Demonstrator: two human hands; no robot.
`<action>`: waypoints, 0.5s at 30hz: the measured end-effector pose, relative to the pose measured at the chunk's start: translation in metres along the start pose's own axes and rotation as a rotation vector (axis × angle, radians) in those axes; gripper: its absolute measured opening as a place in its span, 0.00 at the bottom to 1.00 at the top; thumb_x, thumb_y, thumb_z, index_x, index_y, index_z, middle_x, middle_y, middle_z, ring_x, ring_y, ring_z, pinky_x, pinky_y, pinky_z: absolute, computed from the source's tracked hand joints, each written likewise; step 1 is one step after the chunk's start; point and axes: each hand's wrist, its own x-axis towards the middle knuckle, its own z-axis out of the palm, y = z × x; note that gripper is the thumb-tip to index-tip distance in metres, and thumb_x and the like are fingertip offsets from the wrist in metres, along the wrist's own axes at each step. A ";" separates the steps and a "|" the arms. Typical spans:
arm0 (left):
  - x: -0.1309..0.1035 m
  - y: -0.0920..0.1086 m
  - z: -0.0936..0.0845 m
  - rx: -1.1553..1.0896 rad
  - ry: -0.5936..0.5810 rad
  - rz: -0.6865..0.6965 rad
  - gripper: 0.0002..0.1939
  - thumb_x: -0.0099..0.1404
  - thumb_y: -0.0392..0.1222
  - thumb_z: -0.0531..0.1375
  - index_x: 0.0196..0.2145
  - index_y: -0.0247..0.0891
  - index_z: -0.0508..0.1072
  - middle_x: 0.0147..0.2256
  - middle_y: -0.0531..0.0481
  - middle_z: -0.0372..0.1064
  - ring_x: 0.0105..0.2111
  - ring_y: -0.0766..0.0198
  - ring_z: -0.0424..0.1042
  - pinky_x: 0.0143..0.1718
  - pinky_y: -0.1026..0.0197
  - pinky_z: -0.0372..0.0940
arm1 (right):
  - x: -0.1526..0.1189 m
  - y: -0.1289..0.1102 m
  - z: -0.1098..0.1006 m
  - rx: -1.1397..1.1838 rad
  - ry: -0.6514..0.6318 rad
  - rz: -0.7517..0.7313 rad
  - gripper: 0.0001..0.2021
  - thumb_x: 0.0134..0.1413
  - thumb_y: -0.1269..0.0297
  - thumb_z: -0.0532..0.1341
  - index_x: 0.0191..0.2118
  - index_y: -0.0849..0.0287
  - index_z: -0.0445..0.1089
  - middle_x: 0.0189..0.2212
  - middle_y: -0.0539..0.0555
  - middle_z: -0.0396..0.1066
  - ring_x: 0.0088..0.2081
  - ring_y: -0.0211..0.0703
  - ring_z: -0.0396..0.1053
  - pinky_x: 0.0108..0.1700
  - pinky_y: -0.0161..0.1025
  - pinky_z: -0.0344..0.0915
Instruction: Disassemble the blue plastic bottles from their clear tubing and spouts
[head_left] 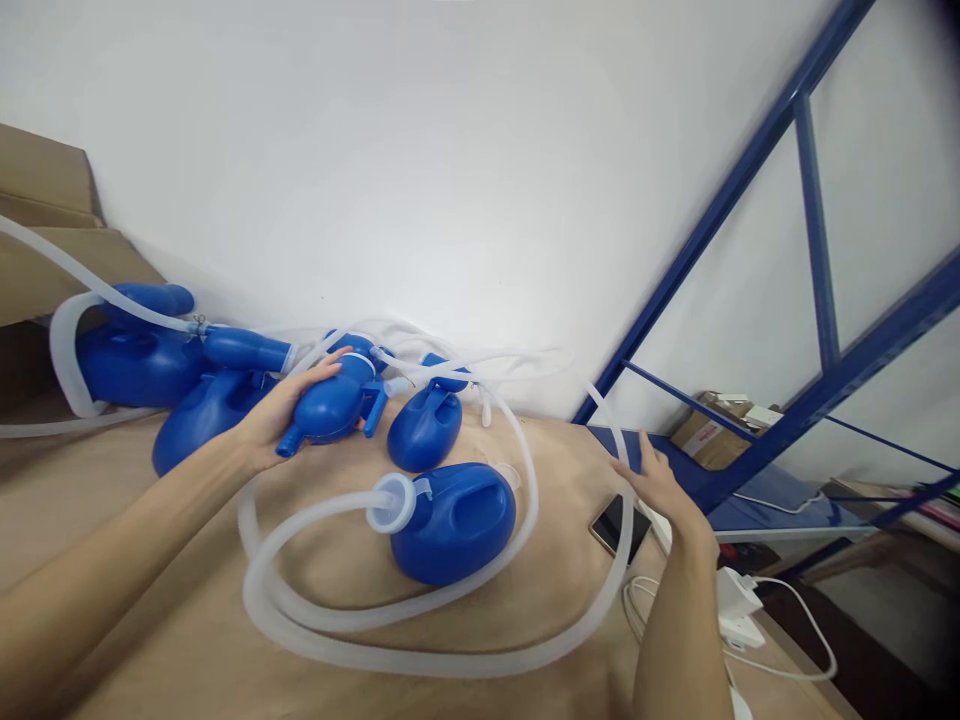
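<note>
My left hand (pixel 292 400) is wrapped around the left side of a blue bulb-shaped plastic piece (pixel 330 405) with a short spout, holding it above the table. My right hand (pixel 660 480) is raised at the right with its fingers apart, close to a translucent white hose (pixel 619 530); whether they touch is unclear. The hose loops around a blue handled bottle (pixel 454 525), whose white cap (pixel 391 503) has a tube fitted in it. Behind that bottle sits a smaller blue container (pixel 425 428). More blue bottles (pixel 139 360) lie at the left.
A cardboard box (pixel 45 210) stands at the far left. On the right are a dark phone (pixel 619 525), a white charger (pixel 739 600) with cables, and a blue metal rack (pixel 705 220). A white wall (pixel 420 160) rises behind the brown table (pixel 172 570).
</note>
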 end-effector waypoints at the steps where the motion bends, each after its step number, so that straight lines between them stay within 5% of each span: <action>1: 0.000 -0.003 0.002 0.003 -0.017 -0.008 0.42 0.64 0.49 0.67 0.72 0.51 0.56 0.50 0.43 0.73 0.31 0.56 0.78 0.24 0.59 0.73 | -0.004 -0.019 0.000 0.020 0.064 -0.143 0.49 0.62 0.47 0.57 0.76 0.73 0.39 0.71 0.75 0.46 0.73 0.65 0.44 0.72 0.57 0.44; 4: 0.000 -0.009 0.007 -0.002 -0.089 -0.052 0.42 0.63 0.48 0.68 0.71 0.51 0.56 0.49 0.43 0.73 0.31 0.56 0.78 0.23 0.60 0.72 | -0.027 -0.091 0.015 0.084 0.304 -0.643 0.43 0.65 0.42 0.57 0.76 0.60 0.47 0.73 0.65 0.43 0.74 0.59 0.43 0.73 0.57 0.44; 8: -0.003 -0.011 0.011 0.040 -0.110 -0.163 0.43 0.64 0.50 0.68 0.71 0.52 0.54 0.48 0.42 0.74 0.34 0.54 0.79 0.26 0.61 0.72 | -0.060 -0.179 0.061 -0.207 0.214 -1.152 0.37 0.64 0.57 0.64 0.75 0.46 0.53 0.76 0.60 0.31 0.75 0.71 0.27 0.69 0.74 0.39; 10: -0.005 -0.009 0.012 0.058 -0.105 -0.196 0.43 0.65 0.52 0.68 0.71 0.52 0.53 0.47 0.40 0.74 0.35 0.53 0.79 0.27 0.61 0.72 | -0.069 -0.202 0.079 -0.291 0.182 -1.254 0.29 0.69 0.66 0.58 0.72 0.43 0.59 0.75 0.55 0.38 0.75 0.67 0.30 0.70 0.73 0.40; 15: -0.006 0.000 0.012 0.071 -0.131 -0.169 0.41 0.65 0.51 0.67 0.69 0.53 0.51 0.44 0.43 0.74 0.35 0.52 0.79 0.29 0.58 0.72 | -0.069 -0.217 0.088 -0.225 -0.048 -1.265 0.23 0.72 0.56 0.56 0.68 0.48 0.65 0.72 0.51 0.53 0.75 0.62 0.38 0.71 0.71 0.41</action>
